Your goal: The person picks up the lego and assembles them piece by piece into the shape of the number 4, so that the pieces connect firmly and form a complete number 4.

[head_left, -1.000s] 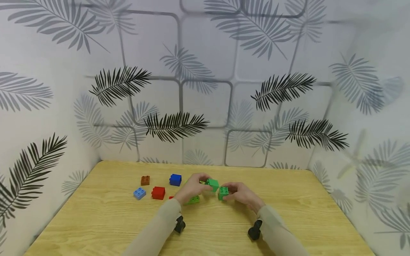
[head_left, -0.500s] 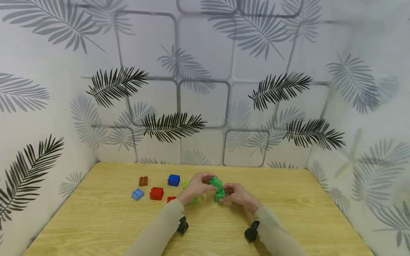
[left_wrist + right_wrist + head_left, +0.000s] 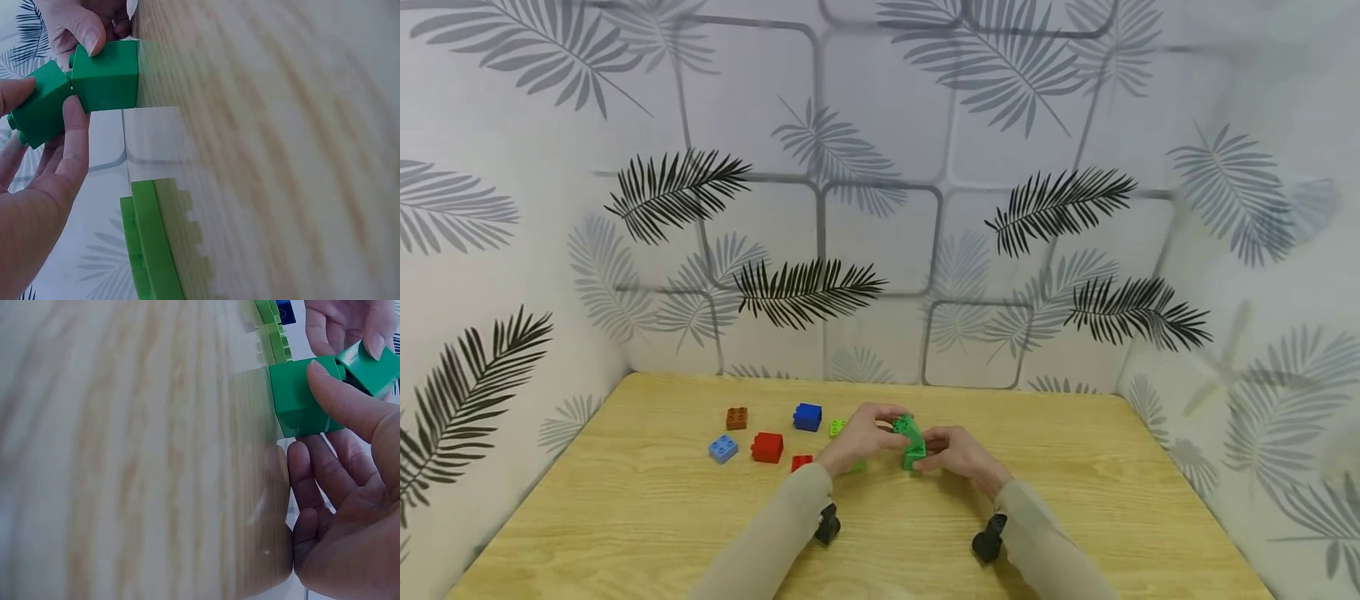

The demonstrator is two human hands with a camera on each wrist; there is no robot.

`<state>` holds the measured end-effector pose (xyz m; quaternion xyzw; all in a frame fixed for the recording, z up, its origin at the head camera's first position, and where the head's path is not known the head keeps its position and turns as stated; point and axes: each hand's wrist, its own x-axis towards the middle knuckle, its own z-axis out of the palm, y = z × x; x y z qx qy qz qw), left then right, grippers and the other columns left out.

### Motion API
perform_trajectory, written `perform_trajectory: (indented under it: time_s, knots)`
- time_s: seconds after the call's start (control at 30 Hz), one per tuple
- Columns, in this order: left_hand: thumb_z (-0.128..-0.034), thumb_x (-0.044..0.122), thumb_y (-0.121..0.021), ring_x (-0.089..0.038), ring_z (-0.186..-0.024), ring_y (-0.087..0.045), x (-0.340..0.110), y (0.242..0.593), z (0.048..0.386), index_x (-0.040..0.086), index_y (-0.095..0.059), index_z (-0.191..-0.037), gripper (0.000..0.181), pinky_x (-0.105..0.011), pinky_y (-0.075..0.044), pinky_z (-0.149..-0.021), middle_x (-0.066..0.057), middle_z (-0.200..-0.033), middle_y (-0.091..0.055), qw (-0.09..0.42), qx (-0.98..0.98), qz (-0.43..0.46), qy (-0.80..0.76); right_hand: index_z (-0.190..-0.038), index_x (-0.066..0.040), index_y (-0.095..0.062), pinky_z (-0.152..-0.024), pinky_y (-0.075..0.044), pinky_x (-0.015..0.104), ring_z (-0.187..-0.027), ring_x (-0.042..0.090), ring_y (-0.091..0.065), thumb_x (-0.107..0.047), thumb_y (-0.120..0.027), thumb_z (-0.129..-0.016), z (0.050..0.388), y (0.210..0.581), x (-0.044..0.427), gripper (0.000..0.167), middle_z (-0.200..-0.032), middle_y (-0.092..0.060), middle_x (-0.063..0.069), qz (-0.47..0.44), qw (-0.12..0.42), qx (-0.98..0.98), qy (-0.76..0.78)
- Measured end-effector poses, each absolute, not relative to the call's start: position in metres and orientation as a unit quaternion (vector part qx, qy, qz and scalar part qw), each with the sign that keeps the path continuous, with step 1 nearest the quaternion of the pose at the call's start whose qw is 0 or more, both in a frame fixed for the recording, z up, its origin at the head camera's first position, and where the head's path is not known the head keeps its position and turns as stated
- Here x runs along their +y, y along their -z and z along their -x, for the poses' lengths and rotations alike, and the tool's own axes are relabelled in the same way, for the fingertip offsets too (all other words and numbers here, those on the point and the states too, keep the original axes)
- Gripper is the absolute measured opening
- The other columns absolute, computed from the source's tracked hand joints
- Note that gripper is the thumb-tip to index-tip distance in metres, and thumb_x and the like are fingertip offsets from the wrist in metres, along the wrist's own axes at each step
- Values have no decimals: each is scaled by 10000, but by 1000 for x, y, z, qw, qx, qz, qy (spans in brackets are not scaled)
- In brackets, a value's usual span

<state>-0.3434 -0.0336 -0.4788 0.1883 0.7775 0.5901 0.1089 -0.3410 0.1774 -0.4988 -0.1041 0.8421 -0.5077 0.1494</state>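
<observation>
The room is backed by a pale wall [image 3: 880, 242] on which grey and black leaves and rounded grey lines are printed. Before it a table [image 3: 625, 533] with a yellowish wood grain is seen, and blocks are scattered over its left half. Farthest left, a light blue block [image 3: 723, 449] is set studs up, and a brown block [image 3: 737, 418] is placed just behind it, also studs up. Next, a red block [image 3: 767, 447] is laid on its side, its studs pointed left. A second red block [image 3: 802, 462] is partly covered by the left arm. Behind these, a blue block [image 3: 807, 417] is likewise laid on its side. Farther right, a lime block [image 3: 837, 427] and a long lime block [image 3: 150, 237] are partly hidden in the head view by the left hand [image 3: 862, 432].

Near the middle of the table, an upper green block [image 3: 47, 106] is pinched between the thumb and fingers of the left hand. It is held tilted, one edge close by the studs of a lower green block [image 3: 106, 84]; whether they touch cannot be told. The lower green block is stood on the table, studs up, and is gripped between the thumb and fingers of the right hand [image 3: 962, 454].
</observation>
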Motion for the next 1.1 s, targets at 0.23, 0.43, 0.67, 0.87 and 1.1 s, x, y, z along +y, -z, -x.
perform_trajectory:
  time_s: [0.23, 0.43, 0.67, 0.87, 1.1]
  knots:
    - [-870, 160, -755, -188, -1045, -651, -35, 482, 344, 143, -649, -1290, 433, -370, -540, -903, -43, -1179, -684, 102, 789, -214, -567, -1194, -47, -662, -1002, -468, 469, -1030, 190, -662, -171, -817, -803, 342, 500, 174, 438, -1111, -716, 59, 115, 155, 838, 511]
    - [-878, 170, -748, -184, -1064, -656, -34, 477, 342, 150, -666, -1264, 395, -391, -529, -931, -36, -1164, -703, 92, 804, -234, -539, -1179, -50, -672, -1010, -446, 478, -1005, 173, -657, -152, -820, -797, 341, 497, 171, 422, -1081, -720, 42, 110, 146, 840, 511]
    - [-887, 141, -735, -172, -1025, -674, -34, 475, 340, 148, -684, -1234, 351, -362, -543, -905, -23, -1105, -723, 95, 814, -254, -514, -1125, -51, -691, -957, -475, 429, -934, 141, -655, -143, -828, -787, 340, 498, 170, 376, -1012, -728, 28, 108, 142, 844, 505]
    - [-887, 149, -736, -146, -1008, -680, -35, 474, 341, 156, -683, -1239, 357, -344, -551, -888, -10, -1097, -727, 98, 818, -261, -504, -1127, -47, -691, -930, -496, 394, -929, 134, -657, -150, -827, -790, 339, 500, 169, 378, -1009, -727, 25, 115, 143, 842, 506]
    - [-886, 119, -731, -159, -1028, -681, -38, 472, 340, 145, -687, -1235, 353, -364, -551, -897, -18, -1111, -725, 95, 825, -268, -489, -1121, -44, -687, -934, -504, 403, -930, 144, -662, -148, -825, -793, 337, 497, 167, 371, -1017, -725, 36, 118, 144, 837, 515]
